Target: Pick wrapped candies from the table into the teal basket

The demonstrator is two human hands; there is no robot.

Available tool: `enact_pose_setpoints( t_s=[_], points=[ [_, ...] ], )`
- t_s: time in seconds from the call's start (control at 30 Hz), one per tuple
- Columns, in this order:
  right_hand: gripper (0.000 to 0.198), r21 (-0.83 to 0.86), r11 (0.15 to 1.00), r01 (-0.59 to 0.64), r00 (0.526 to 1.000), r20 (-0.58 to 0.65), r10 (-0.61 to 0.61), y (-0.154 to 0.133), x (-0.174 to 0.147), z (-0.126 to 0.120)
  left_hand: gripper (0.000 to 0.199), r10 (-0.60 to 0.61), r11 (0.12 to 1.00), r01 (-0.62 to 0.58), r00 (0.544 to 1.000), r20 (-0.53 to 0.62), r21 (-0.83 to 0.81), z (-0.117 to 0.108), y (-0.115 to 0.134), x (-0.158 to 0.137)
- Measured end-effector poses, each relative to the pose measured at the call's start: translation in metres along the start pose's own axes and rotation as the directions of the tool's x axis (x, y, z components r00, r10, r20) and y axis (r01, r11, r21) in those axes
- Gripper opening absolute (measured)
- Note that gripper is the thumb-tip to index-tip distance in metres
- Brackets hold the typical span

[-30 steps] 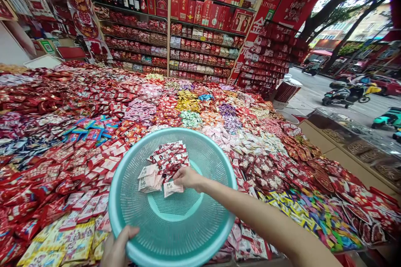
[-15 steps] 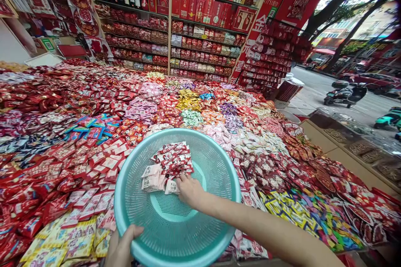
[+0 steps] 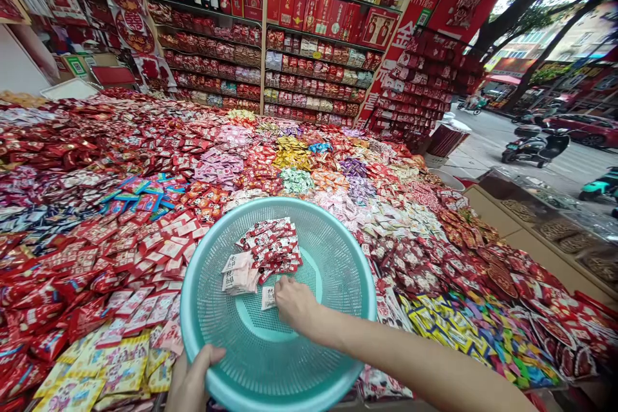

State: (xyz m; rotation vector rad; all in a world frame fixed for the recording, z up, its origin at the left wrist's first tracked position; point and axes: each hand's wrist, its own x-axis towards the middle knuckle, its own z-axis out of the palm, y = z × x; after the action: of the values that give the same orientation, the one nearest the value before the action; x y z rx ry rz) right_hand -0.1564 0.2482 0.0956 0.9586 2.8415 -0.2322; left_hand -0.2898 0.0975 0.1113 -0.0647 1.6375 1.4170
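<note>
Over candy table, left hand (image 3: 193, 381) gripping teal basket (image 3: 333, 257), right hand (image 3: 295, 304) pinching pale packet (image 3: 268, 297).

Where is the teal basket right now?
The teal basket sits low in the middle of the head view, above the candy table, with the left hand holding its near rim.

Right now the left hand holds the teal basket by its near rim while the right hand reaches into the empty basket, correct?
Not quite: the basket is not empty. The head view shows red and pale candy packets lying in it, with the right hand on a pale one. The left hand does hold the near rim.
</note>
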Motion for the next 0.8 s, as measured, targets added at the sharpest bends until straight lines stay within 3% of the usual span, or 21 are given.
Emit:
enact_pose_setpoints(
  t_s=[0.17, 0.43, 0.57, 0.8],
  points=[
    [0.034, 0.054, 0.998, 0.036, 0.986, 0.163, -0.045, -0.023, -0.011, -0.017, 0.068, 0.029, 1.0, -0.029, 0.999, 0.025, 0.003, 0.009, 0.009, -0.01],
    [0.06, 0.124, 0.992, 0.01, 0.996, 0.082, -0.02, -0.032, 0.002, -0.02, 0.067, 0.003, 1.0, -0.003, 0.999, 0.033, 0.007, 0.01, 0.012, -0.015],
    [0.057, 0.142, 0.989, -0.038, 0.994, 0.105, 0.023, -0.03, 0.005, -0.019, 0.065, 0.005, 1.0, -0.005, 1.0, 0.02, 0.0, 0.007, 0.008, -0.011],
    [0.043, 0.109, 0.994, -0.007, 0.999, 0.034, 0.003, -0.038, 0.01, -0.011, 0.047, 0.004, 1.0, -0.004, 1.0, -0.003, 0.029, 0.002, 0.006, -0.005]
  ],
)
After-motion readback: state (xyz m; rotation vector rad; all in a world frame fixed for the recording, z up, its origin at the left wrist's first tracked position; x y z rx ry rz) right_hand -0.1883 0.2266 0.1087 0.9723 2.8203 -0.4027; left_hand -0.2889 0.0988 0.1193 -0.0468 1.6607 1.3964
